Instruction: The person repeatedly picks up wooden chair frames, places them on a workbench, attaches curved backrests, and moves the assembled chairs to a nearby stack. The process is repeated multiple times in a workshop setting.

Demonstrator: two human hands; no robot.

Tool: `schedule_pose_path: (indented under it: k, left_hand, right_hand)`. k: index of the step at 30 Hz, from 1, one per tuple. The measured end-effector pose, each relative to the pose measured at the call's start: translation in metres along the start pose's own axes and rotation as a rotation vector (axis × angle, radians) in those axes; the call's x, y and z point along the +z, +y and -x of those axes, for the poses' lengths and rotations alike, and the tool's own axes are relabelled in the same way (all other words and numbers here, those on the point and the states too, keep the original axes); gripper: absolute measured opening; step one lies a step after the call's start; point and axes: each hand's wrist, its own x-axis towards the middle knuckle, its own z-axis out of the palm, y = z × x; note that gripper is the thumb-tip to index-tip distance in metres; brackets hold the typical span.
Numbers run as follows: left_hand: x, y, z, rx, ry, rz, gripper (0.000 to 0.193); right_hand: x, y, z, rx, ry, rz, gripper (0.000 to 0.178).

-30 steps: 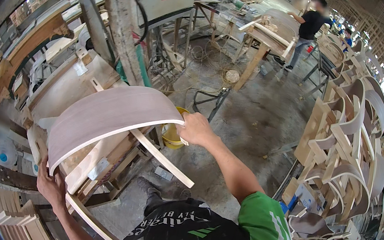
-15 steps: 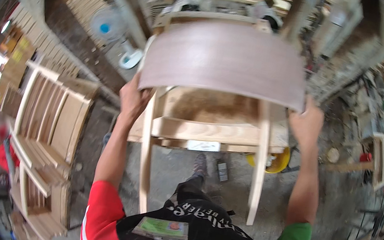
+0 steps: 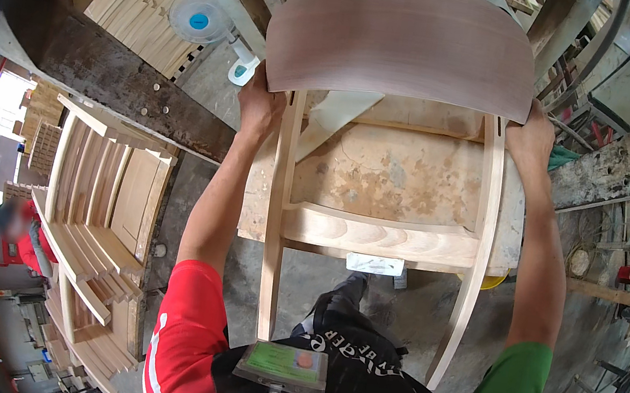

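Observation:
A curved, brown-veneered chair backrest (image 3: 399, 44) spans the top of a pale wooden chair frame (image 3: 381, 235) in front of me. The frame has two long posts joined by a crossrail, with a dark slot near the top of each post. My left hand (image 3: 260, 110) is closed at the backrest's lower left corner, outside the left post. At the lower right corner my right hand (image 3: 531, 141) grips the same backrest beside the right post. Some fingers of both hands are hidden. Under the frame lies a stained wooden worktable (image 3: 389, 174).
A white block (image 3: 374, 265) sits at the table's front edge. Farther left stand a fan (image 3: 199, 21) and stacked wooden chair parts (image 3: 103, 200); a person in red (image 3: 38, 244) is beyond them. Thick beams (image 3: 625, 166) flank the table. A yellow container (image 3: 492, 282) shows below its right edge.
The backrest and both hands are farther from the crossrail in the picture, so more tabletop shows between the posts. The backrest is sharper now, and my view has shifted.

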Motion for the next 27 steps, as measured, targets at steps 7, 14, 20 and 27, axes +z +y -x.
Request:
schedule_pose_path:
  k: [7,14,20,27]
  left_hand:
    - [0.012,-0.003,0.001,0.031,0.005,-0.063,0.045]
    - [0.011,-0.008,0.014,0.029,-0.029,-0.118,0.046]
    - [0.011,-0.002,0.023,-0.031,-0.095,-0.158,0.049]
    - [0.021,-0.016,0.023,0.085,0.014,-0.099,0.048]
  right_hand:
    - [0.016,0.013,0.003,0.007,-0.011,-0.028,0.03]
    - [0.015,0.01,0.019,0.048,-0.054,-0.056,0.03]
    - [0.013,0.013,0.027,0.042,-0.03,-0.08,0.028]
    - [0.018,0.016,0.01,0.037,-0.026,-0.044,0.027]
